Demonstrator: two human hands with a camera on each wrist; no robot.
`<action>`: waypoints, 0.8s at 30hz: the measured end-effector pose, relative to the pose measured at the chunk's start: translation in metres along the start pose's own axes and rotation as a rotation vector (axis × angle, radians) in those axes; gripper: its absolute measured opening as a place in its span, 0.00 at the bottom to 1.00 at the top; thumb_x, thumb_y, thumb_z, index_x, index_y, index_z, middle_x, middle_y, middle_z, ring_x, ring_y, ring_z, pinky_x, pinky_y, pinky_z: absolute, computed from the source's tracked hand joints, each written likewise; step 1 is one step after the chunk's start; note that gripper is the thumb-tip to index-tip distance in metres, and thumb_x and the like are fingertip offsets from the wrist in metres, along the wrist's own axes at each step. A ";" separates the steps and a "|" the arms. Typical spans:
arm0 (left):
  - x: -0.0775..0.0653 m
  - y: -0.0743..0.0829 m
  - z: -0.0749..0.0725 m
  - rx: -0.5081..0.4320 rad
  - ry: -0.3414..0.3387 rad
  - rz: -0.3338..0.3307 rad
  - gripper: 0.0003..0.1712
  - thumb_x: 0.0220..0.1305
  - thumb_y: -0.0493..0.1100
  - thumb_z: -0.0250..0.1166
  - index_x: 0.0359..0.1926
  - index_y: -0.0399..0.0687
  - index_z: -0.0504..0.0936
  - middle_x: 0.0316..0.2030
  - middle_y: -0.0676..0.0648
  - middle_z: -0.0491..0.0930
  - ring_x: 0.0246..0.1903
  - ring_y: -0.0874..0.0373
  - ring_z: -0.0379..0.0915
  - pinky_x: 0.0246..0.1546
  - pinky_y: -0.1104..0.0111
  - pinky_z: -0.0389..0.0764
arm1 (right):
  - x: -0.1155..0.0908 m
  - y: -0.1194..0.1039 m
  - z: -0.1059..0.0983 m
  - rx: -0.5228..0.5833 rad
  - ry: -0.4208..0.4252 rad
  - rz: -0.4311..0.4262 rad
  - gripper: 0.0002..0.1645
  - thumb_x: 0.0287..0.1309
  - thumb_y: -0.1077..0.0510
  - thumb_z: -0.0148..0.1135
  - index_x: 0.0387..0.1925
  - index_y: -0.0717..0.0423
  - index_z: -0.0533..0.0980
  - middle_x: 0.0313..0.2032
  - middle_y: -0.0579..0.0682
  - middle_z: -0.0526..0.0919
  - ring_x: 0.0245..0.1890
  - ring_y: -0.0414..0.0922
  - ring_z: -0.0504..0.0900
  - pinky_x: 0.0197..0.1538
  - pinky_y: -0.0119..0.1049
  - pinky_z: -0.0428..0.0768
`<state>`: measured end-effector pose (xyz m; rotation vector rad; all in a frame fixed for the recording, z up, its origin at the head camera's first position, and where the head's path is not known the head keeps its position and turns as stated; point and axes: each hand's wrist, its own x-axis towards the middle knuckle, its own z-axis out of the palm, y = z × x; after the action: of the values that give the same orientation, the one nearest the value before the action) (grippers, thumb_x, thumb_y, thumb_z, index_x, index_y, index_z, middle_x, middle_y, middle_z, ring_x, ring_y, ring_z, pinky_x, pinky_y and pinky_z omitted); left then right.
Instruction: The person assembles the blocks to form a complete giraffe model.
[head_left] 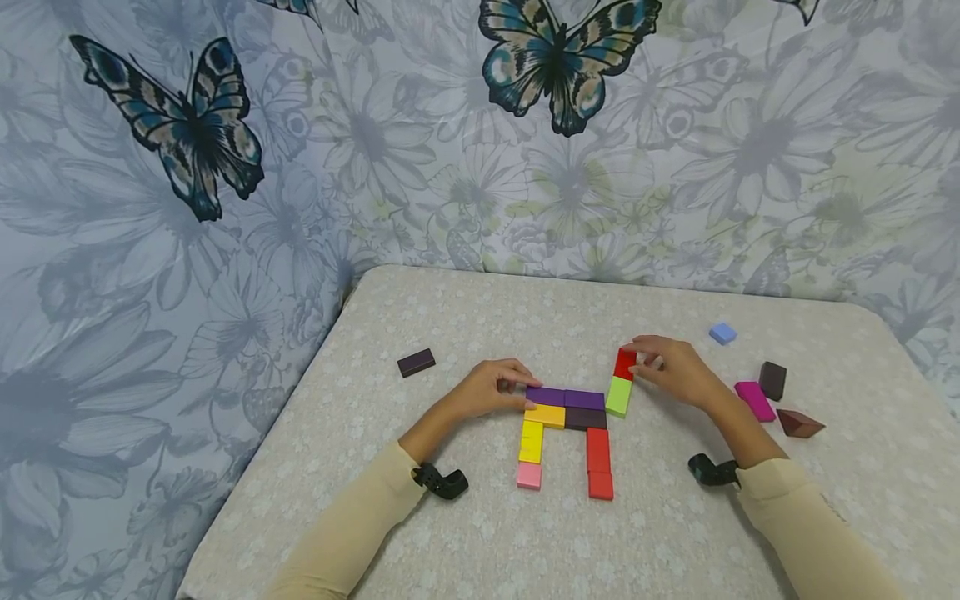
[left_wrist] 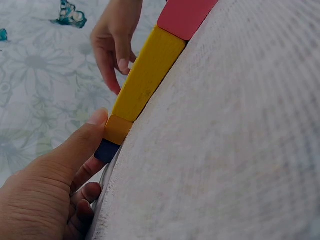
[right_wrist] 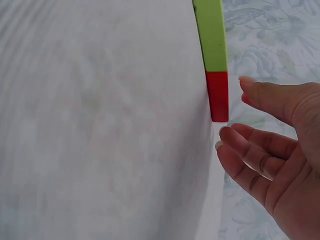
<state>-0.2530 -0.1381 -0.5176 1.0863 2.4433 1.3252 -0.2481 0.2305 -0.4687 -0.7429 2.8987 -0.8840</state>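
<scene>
The left hand (head_left: 483, 390) pinches the orange block (head_left: 547, 417) and the left purple block (head_left: 546, 397) behind it between thumb and fingers. The right hand (head_left: 674, 370), loosely curved and gripping nothing, is at the small red block (head_left: 623, 365), which touches the far end of the lime-green block (head_left: 618, 397) on the table (head_left: 465, 308).

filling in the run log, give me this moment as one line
left hand: pinches orange block and left purple block | right hand: beside far red block, contact unclear | lime block: end-to-end with far red block
</scene>
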 end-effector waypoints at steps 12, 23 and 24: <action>-0.001 0.002 0.001 -0.012 0.007 -0.019 0.20 0.58 0.46 0.78 0.52 0.55 0.89 0.45 0.57 0.82 0.33 0.59 0.70 0.35 0.69 0.72 | -0.042 0.010 -0.040 -0.080 0.087 0.038 0.22 0.63 0.62 0.69 0.57 0.64 0.80 0.54 0.64 0.82 0.46 0.59 0.83 0.42 0.53 0.83; -0.002 0.002 0.000 -0.029 0.006 -0.007 0.20 0.59 0.47 0.77 0.52 0.54 0.89 0.45 0.57 0.82 0.33 0.60 0.71 0.34 0.69 0.73 | -0.084 0.028 -0.066 -0.169 0.133 0.069 0.22 0.59 0.61 0.72 0.54 0.65 0.81 0.46 0.67 0.84 0.33 0.54 0.84 0.37 0.54 0.83; -0.002 0.002 0.000 -0.029 0.005 -0.004 0.19 0.59 0.46 0.77 0.52 0.53 0.89 0.45 0.56 0.83 0.33 0.60 0.71 0.34 0.70 0.73 | -0.087 0.030 -0.067 -0.173 0.126 0.077 0.23 0.59 0.61 0.72 0.54 0.66 0.81 0.45 0.67 0.84 0.32 0.53 0.84 0.37 0.54 0.83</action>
<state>-0.2500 -0.1390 -0.5162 1.0725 2.4213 1.3596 -0.1947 0.3259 -0.4379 -0.6006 3.1228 -0.7035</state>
